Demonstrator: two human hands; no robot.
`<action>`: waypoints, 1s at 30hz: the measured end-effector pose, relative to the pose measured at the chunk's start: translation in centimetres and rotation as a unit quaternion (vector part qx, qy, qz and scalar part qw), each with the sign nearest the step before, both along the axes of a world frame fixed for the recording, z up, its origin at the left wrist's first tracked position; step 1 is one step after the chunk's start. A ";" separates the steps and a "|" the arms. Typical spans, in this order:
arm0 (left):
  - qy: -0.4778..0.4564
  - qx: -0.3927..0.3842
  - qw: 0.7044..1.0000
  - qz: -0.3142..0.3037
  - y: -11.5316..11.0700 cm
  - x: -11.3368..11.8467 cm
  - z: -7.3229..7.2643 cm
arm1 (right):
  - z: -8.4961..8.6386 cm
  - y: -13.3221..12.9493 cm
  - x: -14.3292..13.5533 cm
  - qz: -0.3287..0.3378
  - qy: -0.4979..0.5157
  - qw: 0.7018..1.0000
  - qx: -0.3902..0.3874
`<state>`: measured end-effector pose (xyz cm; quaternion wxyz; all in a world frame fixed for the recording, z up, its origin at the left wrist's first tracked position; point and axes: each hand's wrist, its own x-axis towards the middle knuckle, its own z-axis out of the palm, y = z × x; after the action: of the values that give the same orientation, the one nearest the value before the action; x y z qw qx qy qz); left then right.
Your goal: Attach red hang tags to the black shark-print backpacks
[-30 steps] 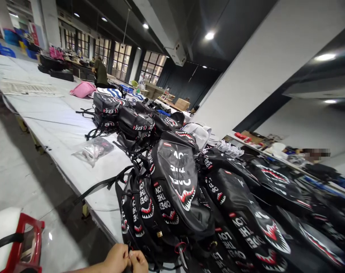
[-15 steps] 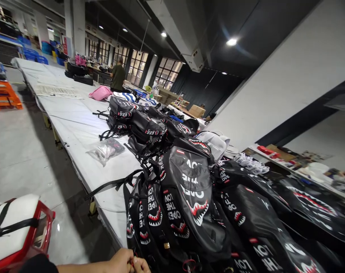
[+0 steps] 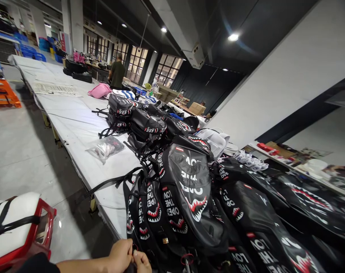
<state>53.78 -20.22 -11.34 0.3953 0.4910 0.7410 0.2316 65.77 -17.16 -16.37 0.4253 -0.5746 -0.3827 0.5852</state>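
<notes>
At the bottom edge, my left hand (image 3: 119, 254) reaches in from the lower left with its fingers closed in a pinch. Touching it or very close is my right hand (image 3: 142, 261), of which only a thumb and fingers show; they are also pressed together. What the fingertips hold is hidden; something dark and a bit of red cord show between them. Both hands are at the near end of a row of black backpacks (image 3: 193, 178) printed with shark mouths and white lettering. A red loop (image 3: 187, 259) hangs from one backpack to the right.
A long white-covered table (image 3: 72, 117) runs away to the left, bearing a clear plastic bag (image 3: 104, 148) and a pink bag (image 3: 100, 91). A loose black strap (image 3: 110, 183) crosses its edge. On the floor stands a red stool (image 3: 46, 223) with a white pad. A person (image 3: 117, 72) stands farther back.
The view has shifted slightly. My hands stay together at the bottom edge, a little higher in the picture, with the left fingers slightly further from the right ones.
</notes>
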 end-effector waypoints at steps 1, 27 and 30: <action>-0.007 0.006 1.000 -0.013 -0.1 -0.1 0.3 | 0.0 0.0 0.0 -0.001 0.004 1.000 0.000; -0.001 0.036 0.978 -0.205 1.3 -2.2 1.5 | 8.1 -0.7 -2.2 -0.038 0.023 0.997 -0.059; 0.036 0.005 0.974 -0.222 1.9 -2.6 0.6 | 7.1 -0.4 -2.3 -0.078 0.035 0.993 -0.086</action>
<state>51.19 -18.37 -10.79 0.4072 0.6533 0.6261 0.1243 63.47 -17.53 -9.25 0.4320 -0.6163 -0.2693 0.6009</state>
